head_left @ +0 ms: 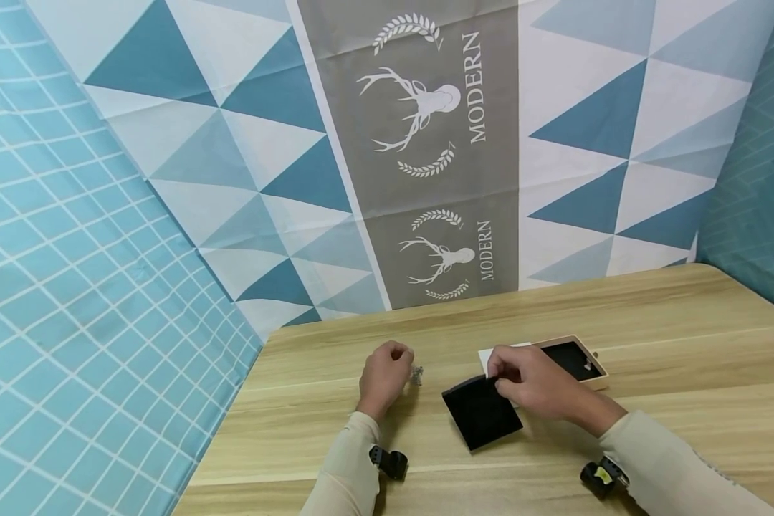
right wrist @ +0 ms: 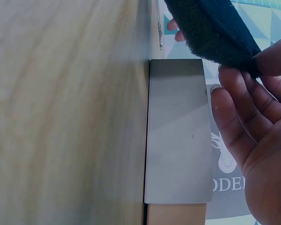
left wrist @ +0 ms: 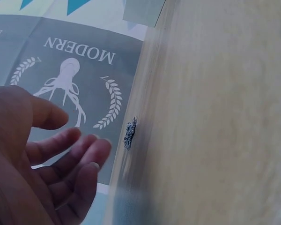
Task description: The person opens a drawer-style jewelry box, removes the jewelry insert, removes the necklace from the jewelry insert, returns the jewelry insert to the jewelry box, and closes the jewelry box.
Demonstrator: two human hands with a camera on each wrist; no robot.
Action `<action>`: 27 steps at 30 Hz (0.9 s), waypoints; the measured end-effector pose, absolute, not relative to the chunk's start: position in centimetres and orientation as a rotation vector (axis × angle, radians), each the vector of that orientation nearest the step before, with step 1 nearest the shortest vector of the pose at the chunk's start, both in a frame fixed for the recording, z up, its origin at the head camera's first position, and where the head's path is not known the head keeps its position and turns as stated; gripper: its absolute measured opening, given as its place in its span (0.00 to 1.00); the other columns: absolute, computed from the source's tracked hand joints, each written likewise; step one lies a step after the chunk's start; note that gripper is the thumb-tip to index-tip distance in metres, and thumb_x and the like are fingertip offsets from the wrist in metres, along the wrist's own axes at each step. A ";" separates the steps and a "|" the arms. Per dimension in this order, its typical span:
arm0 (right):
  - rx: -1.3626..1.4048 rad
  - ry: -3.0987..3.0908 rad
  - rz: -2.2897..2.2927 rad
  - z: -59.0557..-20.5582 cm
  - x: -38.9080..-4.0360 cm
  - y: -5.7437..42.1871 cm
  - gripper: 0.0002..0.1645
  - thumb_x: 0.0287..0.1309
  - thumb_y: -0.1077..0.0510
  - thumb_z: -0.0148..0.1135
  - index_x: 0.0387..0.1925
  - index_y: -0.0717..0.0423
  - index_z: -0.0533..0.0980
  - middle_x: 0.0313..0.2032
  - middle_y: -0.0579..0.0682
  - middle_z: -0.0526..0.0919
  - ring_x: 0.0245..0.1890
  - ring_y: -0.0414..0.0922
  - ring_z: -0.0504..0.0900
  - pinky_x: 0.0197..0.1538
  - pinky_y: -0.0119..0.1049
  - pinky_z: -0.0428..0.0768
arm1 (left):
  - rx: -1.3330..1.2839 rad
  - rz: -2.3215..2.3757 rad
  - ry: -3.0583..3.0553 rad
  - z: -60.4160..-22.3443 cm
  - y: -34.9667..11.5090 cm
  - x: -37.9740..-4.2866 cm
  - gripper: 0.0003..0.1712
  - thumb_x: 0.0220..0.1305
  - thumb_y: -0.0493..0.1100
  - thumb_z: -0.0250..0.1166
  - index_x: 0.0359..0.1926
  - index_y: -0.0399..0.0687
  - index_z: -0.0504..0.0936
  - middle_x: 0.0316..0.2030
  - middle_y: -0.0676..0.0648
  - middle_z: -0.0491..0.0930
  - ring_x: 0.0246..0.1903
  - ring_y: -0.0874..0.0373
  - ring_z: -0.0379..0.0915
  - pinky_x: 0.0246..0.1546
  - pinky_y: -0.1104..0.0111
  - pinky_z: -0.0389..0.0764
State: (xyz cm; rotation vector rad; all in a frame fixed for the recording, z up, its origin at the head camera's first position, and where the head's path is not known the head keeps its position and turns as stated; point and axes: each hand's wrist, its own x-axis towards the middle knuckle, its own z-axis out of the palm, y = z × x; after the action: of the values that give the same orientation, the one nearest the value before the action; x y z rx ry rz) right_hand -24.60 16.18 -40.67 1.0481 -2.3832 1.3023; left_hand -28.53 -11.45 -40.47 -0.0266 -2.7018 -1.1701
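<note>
My right hand (head_left: 535, 383) pinches a flat black pad (head_left: 484, 416) by its upper edge, tilted above the table. The pad's rough foam side (right wrist: 196, 37) shows in the right wrist view. Over the table to the left hovers my left hand (head_left: 385, 376), its fingers loosely bent and nothing between them. Just right of its fingertips lies a small silvery, glittery piece (head_left: 416, 375), apart from the hand; its exact kind is unclear. Behind the right hand sits a shallow tan box (head_left: 597, 384) with a black inside, partly covered by the hand.
A pale grey-white box cover (right wrist: 178, 136) adjoins the tan box, mostly behind the right hand in the head view. Something small and light lies on the box's black inside. The wooden table (head_left: 696, 344) meets a patterned cloth wall (head_left: 438, 301) at the back.
</note>
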 end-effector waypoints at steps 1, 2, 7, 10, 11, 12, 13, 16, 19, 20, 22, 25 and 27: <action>1.044 -2.385 1.299 -40.7 -24.6 16.2 0.19 0.50 0.74 0.59 0.31 0.45 0.74 0.23 0.36 0.74 0.23 0.33 0.71 0.28 0.31 0.75 | -0.027 -1.179 -2.689 -40.5 -11.4 -28.5 0.09 0.71 0.49 0.60 0.41 0.55 0.86 0.33 0.56 0.82 0.31 0.60 0.76 0.35 0.59 0.76; 1.042 -2.386 1.295 -40.6 -24.6 16.2 0.19 0.50 0.74 0.60 0.31 0.44 0.74 0.23 0.36 0.74 0.23 0.33 0.72 0.28 0.32 0.75 | -0.029 -1.190 -2.677 -40.5 -11.4 -28.5 0.10 0.71 0.49 0.60 0.41 0.54 0.86 0.32 0.56 0.82 0.30 0.60 0.76 0.35 0.59 0.76; 1.032 -2.391 1.290 -40.6 -24.6 16.2 0.18 0.51 0.73 0.59 0.31 0.45 0.74 0.23 0.36 0.75 0.23 0.34 0.72 0.28 0.32 0.75 | -0.055 -1.216 -2.657 -40.7 -11.5 -28.6 0.12 0.72 0.48 0.59 0.41 0.49 0.87 0.29 0.57 0.82 0.27 0.60 0.75 0.31 0.61 0.75; 1.017 -2.393 1.294 -40.5 -24.6 16.2 0.18 0.51 0.74 0.59 0.31 0.45 0.74 0.23 0.37 0.75 0.23 0.34 0.72 0.28 0.32 0.75 | -0.087 -1.225 -2.661 -40.7 -11.5 -28.7 0.13 0.71 0.47 0.58 0.39 0.48 0.87 0.28 0.57 0.83 0.27 0.61 0.76 0.30 0.62 0.75; 1.011 -2.392 1.297 -40.5 -24.5 16.2 0.18 0.51 0.74 0.59 0.31 0.45 0.74 0.23 0.37 0.75 0.23 0.34 0.72 0.29 0.32 0.75 | -0.099 -1.230 -2.662 -40.7 -11.4 -28.7 0.13 0.71 0.47 0.58 0.39 0.48 0.87 0.28 0.57 0.83 0.27 0.61 0.76 0.30 0.62 0.75; 1.005 -2.388 1.301 -40.5 -24.5 16.2 0.18 0.51 0.74 0.59 0.31 0.45 0.74 0.23 0.37 0.75 0.23 0.34 0.72 0.29 0.32 0.75 | -0.114 -1.241 -2.662 -40.7 -11.4 -28.7 0.13 0.71 0.47 0.58 0.39 0.47 0.87 0.29 0.56 0.84 0.28 0.61 0.77 0.30 0.62 0.75; 1.002 -2.382 1.303 -40.4 -24.5 16.2 0.19 0.51 0.74 0.59 0.31 0.45 0.74 0.23 0.36 0.75 0.23 0.34 0.72 0.28 0.32 0.75 | -0.130 -1.254 -2.661 -40.7 -11.4 -28.7 0.14 0.72 0.47 0.58 0.39 0.47 0.87 0.29 0.55 0.84 0.28 0.61 0.77 0.29 0.62 0.75; 1.003 -2.355 1.306 -40.3 -24.4 16.2 0.19 0.50 0.74 0.59 0.30 0.45 0.74 0.22 0.36 0.74 0.23 0.34 0.72 0.28 0.31 0.74 | -0.177 -1.306 -2.654 -40.7 -11.4 -28.7 0.15 0.73 0.47 0.58 0.39 0.44 0.87 0.29 0.52 0.85 0.27 0.61 0.78 0.30 0.62 0.76; 1.008 -2.326 1.301 -40.3 -24.4 16.2 0.19 0.48 0.75 0.59 0.30 0.45 0.75 0.21 0.35 0.73 0.22 0.34 0.71 0.27 0.31 0.74 | -0.220 -1.345 -2.653 -40.7 -11.3 -28.7 0.15 0.73 0.47 0.58 0.39 0.43 0.87 0.28 0.49 0.84 0.27 0.60 0.78 0.32 0.62 0.77; 1.006 -2.318 1.300 -40.2 -24.3 16.1 0.19 0.48 0.74 0.59 0.30 0.45 0.75 0.21 0.35 0.72 0.22 0.34 0.71 0.27 0.31 0.74 | -0.229 -1.351 -2.654 -40.7 -11.3 -28.7 0.15 0.74 0.47 0.58 0.39 0.42 0.87 0.28 0.49 0.84 0.27 0.59 0.78 0.32 0.62 0.77; 0.995 -2.312 1.295 -40.2 -24.3 16.1 0.19 0.48 0.74 0.59 0.30 0.45 0.75 0.22 0.35 0.73 0.22 0.34 0.71 0.27 0.31 0.74 | -0.240 -1.354 -2.658 -40.7 -11.2 -28.7 0.15 0.74 0.47 0.58 0.39 0.42 0.86 0.28 0.49 0.84 0.27 0.59 0.78 0.32 0.62 0.77; 0.969 -2.310 1.280 -40.3 -24.3 16.2 0.19 0.48 0.74 0.60 0.30 0.45 0.75 0.23 0.35 0.73 0.24 0.34 0.72 0.28 0.31 0.74 | -0.246 -1.346 -2.662 -40.7 -11.1 -28.7 0.15 0.74 0.47 0.58 0.38 0.43 0.86 0.28 0.49 0.84 0.26 0.59 0.78 0.32 0.62 0.77; 0.947 -2.313 1.272 -40.3 -24.3 16.2 0.18 0.49 0.73 0.60 0.30 0.45 0.75 0.24 0.35 0.74 0.25 0.34 0.72 0.29 0.31 0.74 | -0.247 -1.347 -2.661 -40.7 -11.1 -28.7 0.15 0.74 0.47 0.58 0.38 0.43 0.86 0.28 0.49 0.84 0.27 0.58 0.79 0.31 0.62 0.77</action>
State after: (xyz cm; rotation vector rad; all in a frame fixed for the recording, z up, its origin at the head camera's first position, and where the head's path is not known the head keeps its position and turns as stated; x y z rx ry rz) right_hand -24.29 16.17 -40.27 0.9466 -2.3127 1.2724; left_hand -28.71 -11.11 -40.69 -0.2466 -2.6613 -1.3474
